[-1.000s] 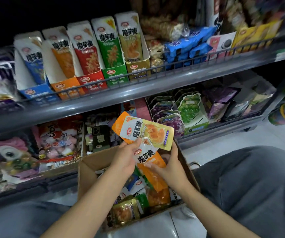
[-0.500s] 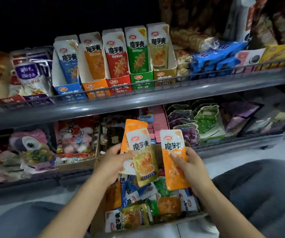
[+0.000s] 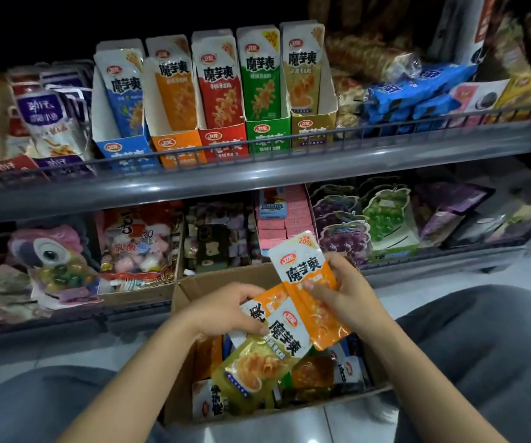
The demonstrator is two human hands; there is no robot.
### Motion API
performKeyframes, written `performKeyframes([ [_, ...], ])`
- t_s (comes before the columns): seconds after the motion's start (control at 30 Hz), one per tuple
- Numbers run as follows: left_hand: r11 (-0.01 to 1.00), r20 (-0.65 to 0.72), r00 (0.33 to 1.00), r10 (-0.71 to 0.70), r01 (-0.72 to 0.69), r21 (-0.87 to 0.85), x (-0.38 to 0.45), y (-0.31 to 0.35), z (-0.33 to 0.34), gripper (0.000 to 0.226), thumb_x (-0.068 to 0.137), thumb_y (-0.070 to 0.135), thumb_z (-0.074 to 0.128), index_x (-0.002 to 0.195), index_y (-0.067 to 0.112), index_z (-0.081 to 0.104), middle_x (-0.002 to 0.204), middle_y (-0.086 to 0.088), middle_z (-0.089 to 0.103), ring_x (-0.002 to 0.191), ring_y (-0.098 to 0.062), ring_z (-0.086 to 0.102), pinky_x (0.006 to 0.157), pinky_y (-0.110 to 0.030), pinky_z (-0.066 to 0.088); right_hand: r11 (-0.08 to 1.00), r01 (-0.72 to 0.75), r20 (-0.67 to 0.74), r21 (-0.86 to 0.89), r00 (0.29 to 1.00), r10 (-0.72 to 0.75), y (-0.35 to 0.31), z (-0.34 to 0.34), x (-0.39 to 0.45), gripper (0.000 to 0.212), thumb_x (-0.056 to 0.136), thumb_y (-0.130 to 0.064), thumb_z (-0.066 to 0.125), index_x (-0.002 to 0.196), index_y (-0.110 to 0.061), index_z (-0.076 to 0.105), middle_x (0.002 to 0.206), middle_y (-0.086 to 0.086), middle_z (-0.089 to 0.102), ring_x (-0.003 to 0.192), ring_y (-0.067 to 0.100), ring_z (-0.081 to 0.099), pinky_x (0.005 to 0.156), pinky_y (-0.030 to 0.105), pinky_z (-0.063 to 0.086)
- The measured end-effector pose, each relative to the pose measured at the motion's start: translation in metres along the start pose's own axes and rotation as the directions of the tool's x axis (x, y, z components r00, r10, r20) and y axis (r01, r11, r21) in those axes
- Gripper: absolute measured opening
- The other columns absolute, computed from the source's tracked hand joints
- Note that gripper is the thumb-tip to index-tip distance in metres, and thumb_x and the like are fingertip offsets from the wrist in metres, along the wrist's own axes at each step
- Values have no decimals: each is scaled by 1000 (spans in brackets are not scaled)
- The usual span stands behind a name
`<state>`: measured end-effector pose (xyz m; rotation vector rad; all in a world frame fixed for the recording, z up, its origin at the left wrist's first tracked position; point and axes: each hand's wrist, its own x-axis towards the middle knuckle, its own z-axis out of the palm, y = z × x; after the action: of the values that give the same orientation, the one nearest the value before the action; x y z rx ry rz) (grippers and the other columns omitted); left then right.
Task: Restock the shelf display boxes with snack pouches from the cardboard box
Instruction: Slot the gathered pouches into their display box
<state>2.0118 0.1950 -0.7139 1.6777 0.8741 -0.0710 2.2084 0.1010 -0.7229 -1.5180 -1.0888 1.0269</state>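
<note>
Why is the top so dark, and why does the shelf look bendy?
Head view: the light reaches the snack boxes and both hands, left hand and right hand, while the space above the top shelf stays black; the wide lens bows the shelf rail; the far right corner is blurred.

Open tops on five display boxes (image 3: pixel 213 123) leave room above; a wire rail (image 3: pixel 257 145) fences their fronts, and the blue box (image 3: pixel 123 123) apparently holds most slack.
</note>
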Motion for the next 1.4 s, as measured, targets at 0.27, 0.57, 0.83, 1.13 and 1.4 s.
performKeyframes([
  [0.27,929,-124,973,-194,142,-341,4,-14,-10,20,82,-8,65,97,5,65,86,-8,73,75,-15,66,64,-26,52,971,20,-439,238,894,89,0,-10,3,20,91,-10,60,100,-25,52,91,5,67,69,19,63,57,33,52],
  [0.57,490,-281,937,-209,-149,-859,14,1,15,9,93,-4,47,90,3,51,92,-16,67,76,-22,68,62,-38,59,759,-186,-234,624,883,408,13,10,-3,14,91,-8,59,105,-7,61,86,13,72,75,28,69,72,43,56],
  [0.83,528,-337,932,-133,-221,-820,15,13,32,17,90,13,56,107,11,56,96,-8,70,87,-22,65,76,-38,53,857,-206,-208,472,919,336,15,35,-13,14,89,-18,63,103,-15,64,93,6,74,83,25,71,76,43,57],
  [1.13,766,-434,900,-32,-257,-590,10,14,32,35,90,10,60,122,23,55,102,-1,73,91,-19,70,77,-35,56,931,-156,-229,331,943,240,6,27,0,13,89,-25,64,101,-21,64,94,4,73,87,24,70,81,48,56],
  [1.4,661,-353,928,-123,-189,-726,7,23,26,22,87,15,63,109,16,61,87,-4,75,82,-22,70,72,-36,56,908,-148,-97,391,975,200,-2,13,11,25,89,-19,63,113,-14,60,101,11,72,89,29,70,81,49,56],
])
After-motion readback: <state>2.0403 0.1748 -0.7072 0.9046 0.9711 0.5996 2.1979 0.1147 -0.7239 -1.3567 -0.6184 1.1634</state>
